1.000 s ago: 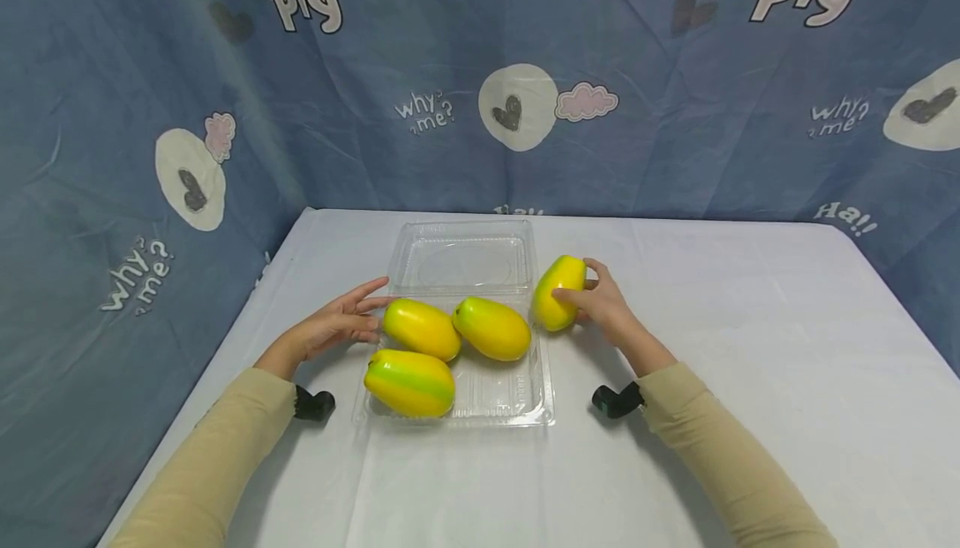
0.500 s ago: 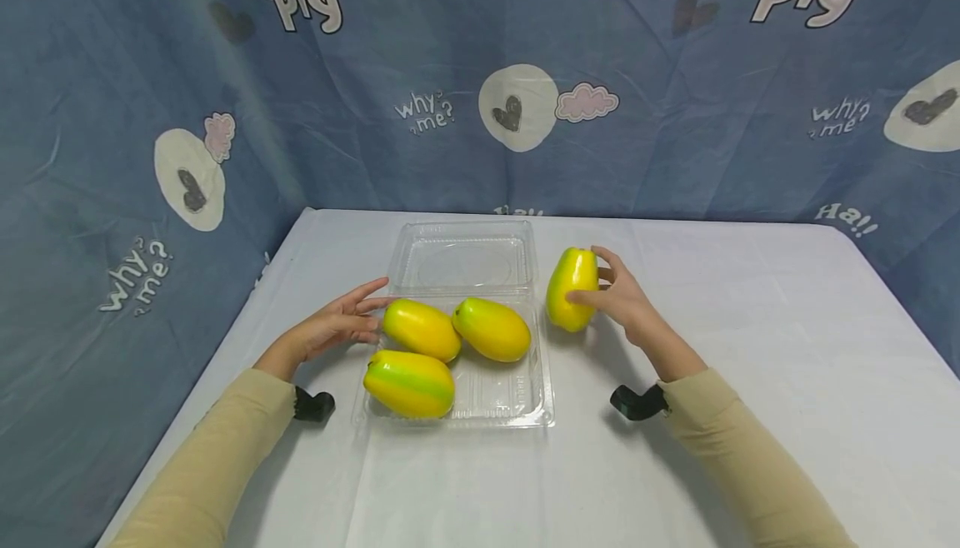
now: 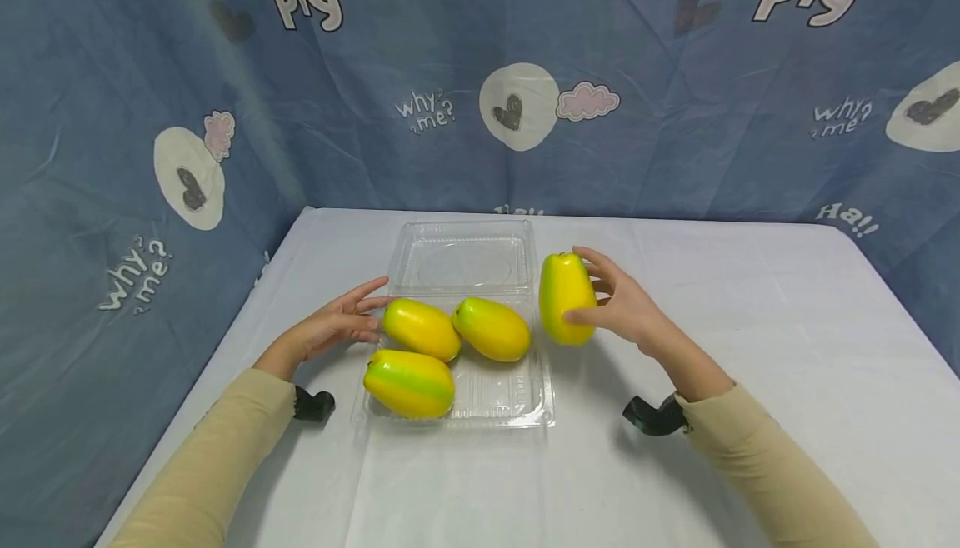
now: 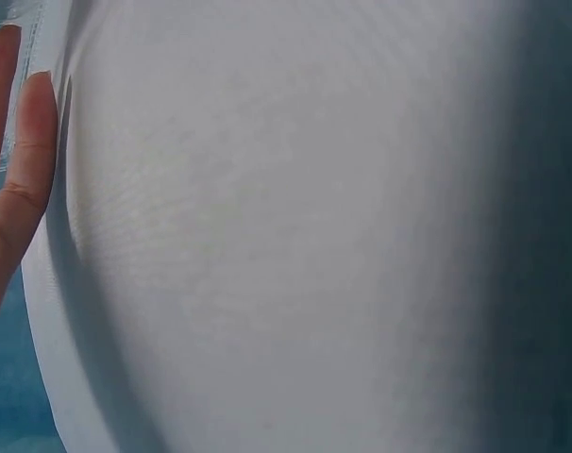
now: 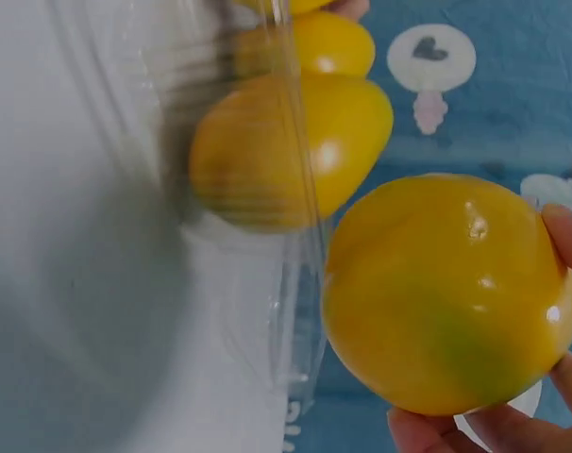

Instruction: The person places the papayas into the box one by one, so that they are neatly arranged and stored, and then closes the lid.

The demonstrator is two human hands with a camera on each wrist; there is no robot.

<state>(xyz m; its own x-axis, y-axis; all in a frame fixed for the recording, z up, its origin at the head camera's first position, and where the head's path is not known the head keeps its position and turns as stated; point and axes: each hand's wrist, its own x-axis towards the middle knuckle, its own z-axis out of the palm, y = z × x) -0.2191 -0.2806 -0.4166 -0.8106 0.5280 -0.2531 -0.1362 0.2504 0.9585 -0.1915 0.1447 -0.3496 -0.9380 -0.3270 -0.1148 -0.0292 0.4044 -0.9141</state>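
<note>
My right hand (image 3: 628, 305) grips a glossy yellow-green papaya (image 3: 566, 298), thumb on its near side and fingers around its far right. It stands upright just right of a clear plastic clamshell box (image 3: 498, 394), its shadow on the cloth below. In the right wrist view this papaya (image 5: 446, 297) shows end-on between the fingers. Inside the box are three similar papayas: one back left (image 3: 422, 329), one back right (image 3: 491, 329), one front left (image 3: 409, 384). My left hand (image 3: 333, 327) has its fingers extended at the box's left edge, fingertips right beside the back-left papaya.
The box's lid (image 3: 463, 256) lies folded back, away from me. A white cloth (image 3: 750, 323) covers the table, and a blue printed curtain (image 3: 637, 156) hangs along the back and left. Dark wrist-mounted devices (image 3: 654, 416) stick out under both sleeves.
My right hand has raised the papaya and turned it more upright, moving it first right, then slightly back left. My left hand and the three papayas in the box stay put.
</note>
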